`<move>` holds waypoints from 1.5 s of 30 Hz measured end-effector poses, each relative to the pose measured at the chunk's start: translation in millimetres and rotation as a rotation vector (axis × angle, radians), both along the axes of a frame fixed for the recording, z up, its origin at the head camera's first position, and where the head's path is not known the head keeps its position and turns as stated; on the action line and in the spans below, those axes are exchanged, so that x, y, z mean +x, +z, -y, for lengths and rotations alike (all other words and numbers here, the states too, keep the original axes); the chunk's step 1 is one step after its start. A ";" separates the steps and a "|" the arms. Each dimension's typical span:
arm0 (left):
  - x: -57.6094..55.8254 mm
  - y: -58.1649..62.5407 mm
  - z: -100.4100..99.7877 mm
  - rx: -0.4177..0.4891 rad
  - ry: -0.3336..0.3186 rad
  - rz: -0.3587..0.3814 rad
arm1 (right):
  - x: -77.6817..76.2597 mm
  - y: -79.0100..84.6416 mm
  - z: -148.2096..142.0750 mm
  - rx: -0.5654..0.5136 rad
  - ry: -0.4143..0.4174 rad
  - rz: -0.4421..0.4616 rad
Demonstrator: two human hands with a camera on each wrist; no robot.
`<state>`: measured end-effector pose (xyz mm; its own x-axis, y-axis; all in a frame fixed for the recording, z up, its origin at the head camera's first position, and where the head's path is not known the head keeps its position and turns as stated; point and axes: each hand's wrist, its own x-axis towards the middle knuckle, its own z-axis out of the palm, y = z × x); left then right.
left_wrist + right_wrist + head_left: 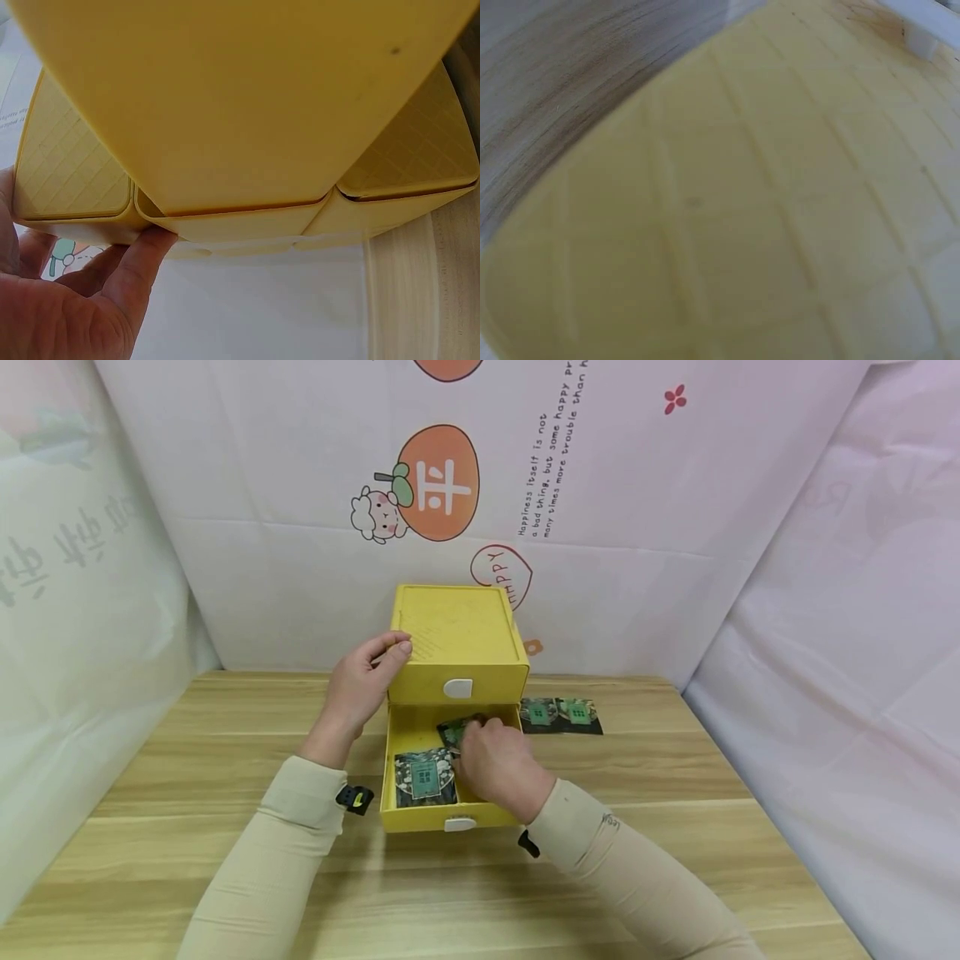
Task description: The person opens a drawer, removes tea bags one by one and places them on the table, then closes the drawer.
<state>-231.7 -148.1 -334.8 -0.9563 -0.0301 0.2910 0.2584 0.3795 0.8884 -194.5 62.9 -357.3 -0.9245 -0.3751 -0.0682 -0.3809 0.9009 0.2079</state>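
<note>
Beige sleeves (637,868) nearest. Resting relaxed left hand (362,681) on yellow box (465,622); pinching dark card (452,732) with right hand (497,762) in lower drawer (412,820), patterned card (425,777) near left.

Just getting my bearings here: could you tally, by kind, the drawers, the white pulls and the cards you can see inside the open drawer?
Yellow drawers: 2
White pulls: 2
Patterned cards inside: 2, one partly behind the right hand
Total: 6

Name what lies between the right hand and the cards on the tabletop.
The head view shows the drawer's right wall between the right hand and those cards.
</note>
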 end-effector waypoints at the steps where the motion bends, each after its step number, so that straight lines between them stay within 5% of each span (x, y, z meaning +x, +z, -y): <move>1: 0.2 0.2 0.0 0.002 0.002 0.002 | -0.1 -0.1 -0.1 -0.003 0.007 -0.002; 14: -0.5 1.2 0.0 0.005 -0.003 0.008 | -1.3 1.9 -4.7 -0.196 0.121 -0.015; 23: -0.7 1.2 -0.3 0.005 -0.004 0.019 | -0.1 4.8 -4.8 -0.118 0.121 -0.088; 45: 0.7 2.0 0.1 0.012 -0.011 0.018 | -5.6 9.8 -4.4 -0.261 0.066 0.162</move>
